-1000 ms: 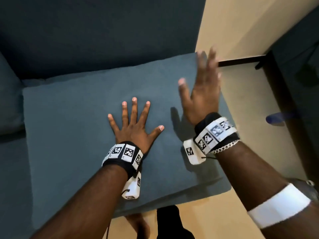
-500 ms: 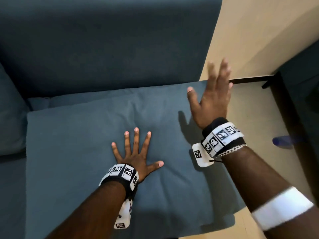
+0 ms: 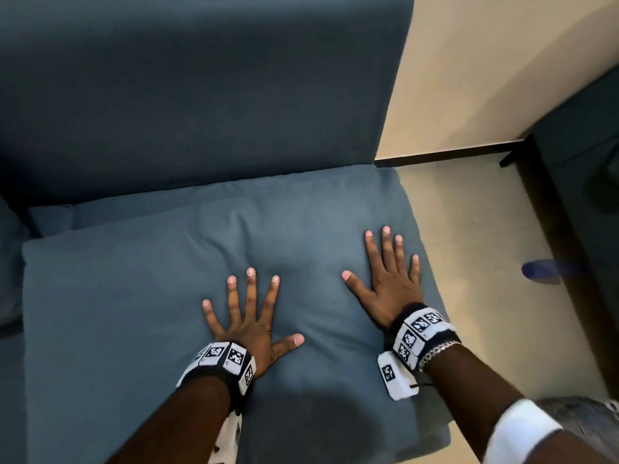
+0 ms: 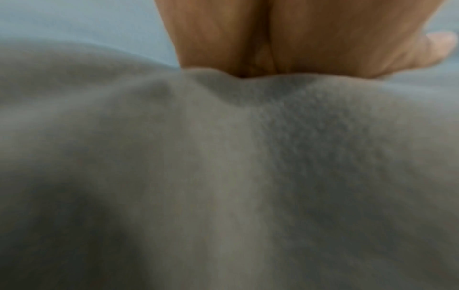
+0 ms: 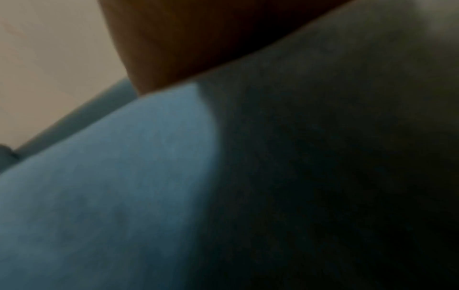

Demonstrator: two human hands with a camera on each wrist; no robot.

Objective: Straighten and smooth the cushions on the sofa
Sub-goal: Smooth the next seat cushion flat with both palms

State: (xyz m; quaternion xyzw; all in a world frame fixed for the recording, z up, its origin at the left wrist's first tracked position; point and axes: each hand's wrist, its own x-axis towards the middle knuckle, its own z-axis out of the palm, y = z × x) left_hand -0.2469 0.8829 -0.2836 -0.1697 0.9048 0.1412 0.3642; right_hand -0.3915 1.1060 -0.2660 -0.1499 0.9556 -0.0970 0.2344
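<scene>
A blue seat cushion (image 3: 134, 296) lies on the sofa, its fabric creased toward the middle. My left hand (image 3: 249, 313) lies flat on its centre with fingers spread. My right hand (image 3: 390, 269) presses flat near the cushion's right edge, fingers straight. The left wrist view shows my left hand's palm (image 4: 285, 39) sunk into the cushion fabric (image 4: 223, 176). In the right wrist view my right hand's palm (image 5: 186, 39) lies on the cushion fabric (image 5: 99, 186). Neither hand grips anything.
The dark blue sofa backrest (image 3: 201, 88) rises behind the cushion. Another cushion (image 3: 10, 262) sits at the far left. Beige floor (image 3: 485, 246) and wall (image 3: 502, 61) lie to the right, with dark furniture (image 3: 586, 195) beyond and a blue object (image 3: 542, 269) by it.
My right hand has come down from the air and now lies flat on the cushion's right side. My left hand stayed flat on the cushion; the view tilted toward the backrest.
</scene>
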